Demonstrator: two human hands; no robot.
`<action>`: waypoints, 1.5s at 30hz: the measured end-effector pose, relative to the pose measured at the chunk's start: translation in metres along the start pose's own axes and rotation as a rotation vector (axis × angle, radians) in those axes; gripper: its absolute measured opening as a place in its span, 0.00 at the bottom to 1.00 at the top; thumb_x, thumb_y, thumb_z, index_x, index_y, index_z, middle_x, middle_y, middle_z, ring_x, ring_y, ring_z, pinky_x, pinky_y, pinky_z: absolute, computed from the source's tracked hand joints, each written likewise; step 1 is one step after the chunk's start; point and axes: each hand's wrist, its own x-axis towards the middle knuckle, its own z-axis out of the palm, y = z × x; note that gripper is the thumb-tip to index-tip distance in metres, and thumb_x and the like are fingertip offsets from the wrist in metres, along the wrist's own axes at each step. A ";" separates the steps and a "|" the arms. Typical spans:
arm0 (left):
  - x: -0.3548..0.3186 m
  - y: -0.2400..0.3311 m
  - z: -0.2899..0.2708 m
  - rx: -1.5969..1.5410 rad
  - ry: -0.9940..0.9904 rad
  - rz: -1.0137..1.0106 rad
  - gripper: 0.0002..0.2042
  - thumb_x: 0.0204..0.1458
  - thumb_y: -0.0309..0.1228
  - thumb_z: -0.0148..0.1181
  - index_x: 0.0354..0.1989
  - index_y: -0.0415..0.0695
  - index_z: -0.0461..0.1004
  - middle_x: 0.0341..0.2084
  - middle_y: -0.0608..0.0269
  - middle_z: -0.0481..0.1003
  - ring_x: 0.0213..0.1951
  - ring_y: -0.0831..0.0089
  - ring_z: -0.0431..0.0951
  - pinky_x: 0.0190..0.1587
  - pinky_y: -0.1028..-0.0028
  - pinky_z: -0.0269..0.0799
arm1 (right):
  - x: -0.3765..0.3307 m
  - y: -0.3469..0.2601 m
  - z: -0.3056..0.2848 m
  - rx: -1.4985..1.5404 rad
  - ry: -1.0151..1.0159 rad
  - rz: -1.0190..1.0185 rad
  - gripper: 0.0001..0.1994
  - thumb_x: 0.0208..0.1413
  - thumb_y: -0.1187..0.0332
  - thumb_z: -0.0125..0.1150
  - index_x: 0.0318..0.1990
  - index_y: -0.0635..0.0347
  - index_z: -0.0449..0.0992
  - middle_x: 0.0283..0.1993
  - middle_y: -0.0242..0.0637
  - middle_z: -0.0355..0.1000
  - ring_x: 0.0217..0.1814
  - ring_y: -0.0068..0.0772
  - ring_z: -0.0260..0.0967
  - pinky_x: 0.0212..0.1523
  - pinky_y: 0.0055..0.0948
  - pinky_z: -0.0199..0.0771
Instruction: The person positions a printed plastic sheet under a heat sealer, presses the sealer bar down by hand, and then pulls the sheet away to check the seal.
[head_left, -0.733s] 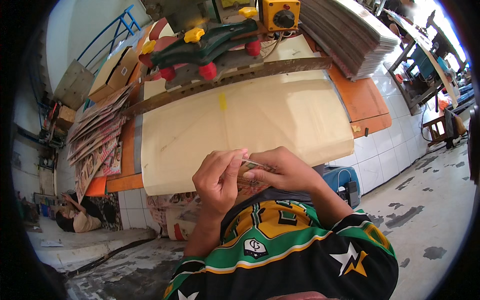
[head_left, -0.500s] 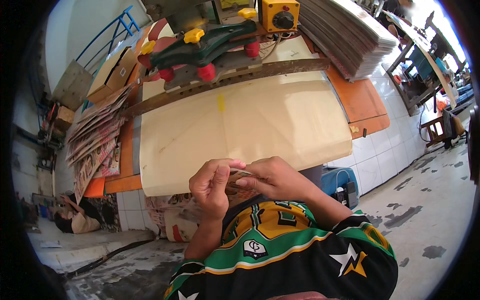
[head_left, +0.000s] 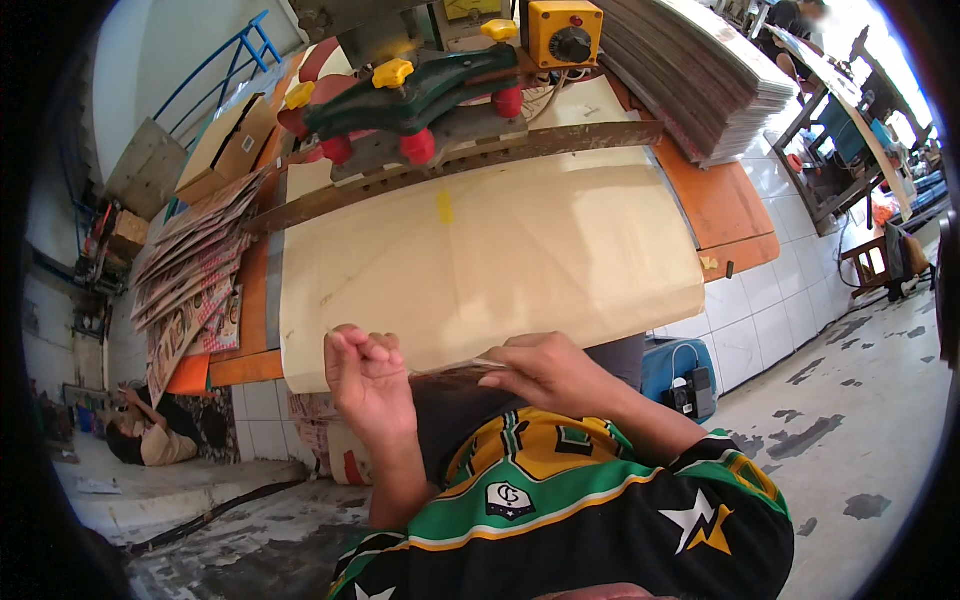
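Note:
My right hand point(head_left: 550, 370) is closed on the edge of a thin flat printed piece point(head_left: 452, 375), thumb below and fingers above. This piece is brownish with a pale edge and lies low in front of my body, partly hidden by the table edge and my hand. My left hand point(head_left: 372, 385) is raised left of it, apart from it, fingers curled in a pinch; whatever they hold, if anything, is too small to make out. Just beyond both hands spreads a cream sheet point(head_left: 500, 250) with a yellow tape mark point(head_left: 445, 208), covering the table.
A metal bar point(head_left: 400, 178) crosses the sheet's far side, under a dark green clamp frame point(head_left: 420, 95) with yellow knobs and red feet. Stacked boards point(head_left: 690, 80) stand far right. Printed flat pieces point(head_left: 200, 265) pile at left near a cardboard box point(head_left: 228, 145). A yellow control box point(head_left: 565, 35) stands behind.
My left hand has moved left, away from my right hand and the printed piece. My right hand keeps hold of the piece and has shifted slightly.

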 end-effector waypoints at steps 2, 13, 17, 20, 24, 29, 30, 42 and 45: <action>-0.003 0.007 -0.009 -0.052 -0.034 -0.013 0.11 0.72 0.35 0.48 0.40 0.43 0.72 0.22 0.68 0.70 0.26 0.77 0.69 0.37 0.71 0.67 | -0.004 -0.002 -0.011 0.030 0.015 -0.019 0.10 0.64 0.64 0.63 0.43 0.61 0.78 0.28 0.48 0.73 0.31 0.54 0.74 0.34 0.46 0.72; 0.056 0.182 -0.201 -0.014 0.129 0.279 0.11 0.71 0.39 0.51 0.45 0.43 0.72 0.18 0.72 0.59 0.19 0.82 0.57 0.20 0.80 0.58 | -0.131 0.075 -0.205 0.280 0.663 0.099 0.19 0.66 0.55 0.64 0.53 0.62 0.75 0.48 0.36 0.77 0.48 0.29 0.76 0.50 0.32 0.77; 0.078 0.349 -0.428 0.094 0.395 0.464 0.11 0.72 0.37 0.48 0.46 0.43 0.72 0.19 0.72 0.58 0.18 0.78 0.54 0.21 0.76 0.56 | -0.269 0.148 -0.409 0.390 0.999 0.028 0.25 0.70 0.54 0.57 0.63 0.64 0.68 0.56 0.40 0.72 0.58 0.33 0.72 0.61 0.37 0.72; 0.079 0.378 -0.460 0.338 0.859 0.616 0.11 0.69 0.37 0.51 0.48 0.43 0.73 0.21 0.71 0.60 0.19 0.76 0.52 0.24 0.73 0.56 | -0.312 0.146 -0.453 0.417 0.861 0.095 0.25 0.71 0.54 0.55 0.64 0.65 0.67 0.55 0.40 0.73 0.58 0.33 0.73 0.60 0.37 0.72; 0.047 0.370 -0.507 0.364 0.644 0.604 0.14 0.65 0.39 0.56 0.50 0.42 0.73 0.28 0.67 0.65 0.22 0.71 0.57 0.27 0.70 0.58 | -0.301 0.116 -0.437 0.382 0.805 0.161 0.18 0.72 0.56 0.55 0.58 0.59 0.72 0.47 0.32 0.75 0.50 0.26 0.73 0.52 0.31 0.73; 0.081 0.389 -0.537 0.309 1.209 0.591 0.20 0.62 0.42 0.57 0.56 0.42 0.71 0.42 0.61 0.70 0.28 0.66 0.65 0.32 0.64 0.65 | -0.300 0.138 -0.459 0.408 0.711 0.209 0.19 0.72 0.56 0.54 0.60 0.61 0.72 0.50 0.32 0.76 0.53 0.26 0.74 0.55 0.31 0.73; 0.083 0.382 -0.544 0.296 1.201 0.570 0.19 0.63 0.41 0.57 0.57 0.42 0.71 0.40 0.62 0.69 0.28 0.68 0.65 0.31 0.65 0.64 | -0.297 0.137 -0.462 0.396 0.694 0.226 0.20 0.72 0.56 0.54 0.61 0.61 0.71 0.51 0.33 0.76 0.53 0.26 0.74 0.56 0.31 0.73; 0.112 0.344 -0.492 0.362 0.563 0.329 0.15 0.71 0.37 0.51 0.57 0.39 0.71 0.20 0.73 0.59 0.18 0.83 0.59 0.21 0.80 0.56 | -0.265 0.159 -0.493 0.342 0.834 0.204 0.22 0.72 0.57 0.55 0.64 0.63 0.71 0.59 0.34 0.75 0.60 0.27 0.73 0.63 0.32 0.71; 0.135 0.257 -0.357 0.537 0.444 0.256 0.16 0.70 0.38 0.55 0.54 0.36 0.73 0.21 0.74 0.60 0.19 0.86 0.57 0.20 0.81 0.53 | -0.275 0.124 -0.486 0.337 0.897 0.161 0.23 0.72 0.58 0.54 0.66 0.64 0.69 0.63 0.35 0.72 0.65 0.27 0.70 0.64 0.32 0.69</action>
